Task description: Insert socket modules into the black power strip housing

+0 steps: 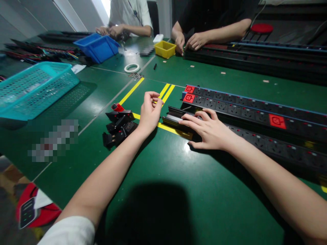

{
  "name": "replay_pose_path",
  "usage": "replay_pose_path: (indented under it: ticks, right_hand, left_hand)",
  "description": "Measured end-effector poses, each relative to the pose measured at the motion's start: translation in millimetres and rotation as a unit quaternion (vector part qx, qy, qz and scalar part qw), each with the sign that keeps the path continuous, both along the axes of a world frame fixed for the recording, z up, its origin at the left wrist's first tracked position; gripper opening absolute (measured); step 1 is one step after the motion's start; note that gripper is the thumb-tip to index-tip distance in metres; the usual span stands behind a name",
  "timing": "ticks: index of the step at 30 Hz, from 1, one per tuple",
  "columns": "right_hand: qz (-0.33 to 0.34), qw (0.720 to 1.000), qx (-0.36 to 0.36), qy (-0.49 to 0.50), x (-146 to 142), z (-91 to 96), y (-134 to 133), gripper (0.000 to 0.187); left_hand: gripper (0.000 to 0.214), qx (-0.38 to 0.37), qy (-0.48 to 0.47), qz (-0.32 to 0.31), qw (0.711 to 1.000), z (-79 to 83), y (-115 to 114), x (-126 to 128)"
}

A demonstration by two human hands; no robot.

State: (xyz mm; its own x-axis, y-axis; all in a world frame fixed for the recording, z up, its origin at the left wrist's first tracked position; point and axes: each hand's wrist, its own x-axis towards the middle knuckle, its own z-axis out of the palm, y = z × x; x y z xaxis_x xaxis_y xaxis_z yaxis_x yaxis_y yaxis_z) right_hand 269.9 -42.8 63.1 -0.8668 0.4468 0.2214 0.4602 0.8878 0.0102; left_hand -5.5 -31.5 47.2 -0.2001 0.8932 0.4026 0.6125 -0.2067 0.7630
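Lying on the green table [158, 163], the near black strip [170, 121] is placed directly beneath the right hand [211, 131], its long axis run from the open channel end at left-far toward the near right. The strip is overlapped by the right fingers, which are spread apart and laid over it rather than closed around it. The left hand [151, 112] is held just left of that open end, farther from the strip than the right; its fingers are curled, and whether anything is pinched between them cannot be told. Beyond the strip, two socket strips [219, 102] with red outlets are set roughly parallel. Left of the left hand, black modules [121, 126] are heaped. Farther out, a turquoise basket [38, 92] is seen at left, a blue bin [102, 49] and a yellow bin [165, 53] at the far side, where two co-workers are seated. The strip's middle is hidden by the right hand, its right end is cut off by the frame, and two patches are pixelated.
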Motion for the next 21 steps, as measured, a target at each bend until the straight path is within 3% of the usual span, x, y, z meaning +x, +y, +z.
replay_pose_path:
  ticks: [3,5,7,10,14,18,21]
  right_hand:
    - [0.001,1.0,0.009,0.009,-0.2,-1.6,0.1,0.068]
    - [-0.002,1.0,0.019,0.014,-0.3,-3.0,0.0,0.069]
    - [-0.008,0.999,0.034,0.014,-0.5,-4.0,-0.5,0.068]
    - [-0.018,0.998,0.058,0.007,-1.2,-4.1,-1.8,0.06]
    - [-0.029,0.996,0.08,-0.006,-2.7,-3.0,-3.6,0.044]
    - [-0.038,0.995,0.096,-0.012,-4.1,-2.2,-3.1,0.032]
    - [-0.049,0.994,0.094,-0.012,-4.8,-0.9,-1.1,0.022]
  left_hand:
    - [0.034,-0.078,0.199,-0.018,0.977,29.5,-18.1,-10.6]
    - [0.044,-0.121,0.323,0.037,0.938,41.5,-36.1,-23.5]
    - [0.053,-0.162,0.375,0.1,0.907,45.0,-55.9,-40.1]
    - [0.07,-0.204,0.372,0.172,0.889,39.8,-82.0,-67.3]
    - [0.081,-0.218,0.303,0.197,0.906,30.7,-96.4,-94.8]
    - [0.095,-0.218,0.265,0.207,0.916,23.1,-83.9,-109.4]
    - [0.104,-0.267,0.239,0.199,0.912,15.4,-65.9,-117.7]
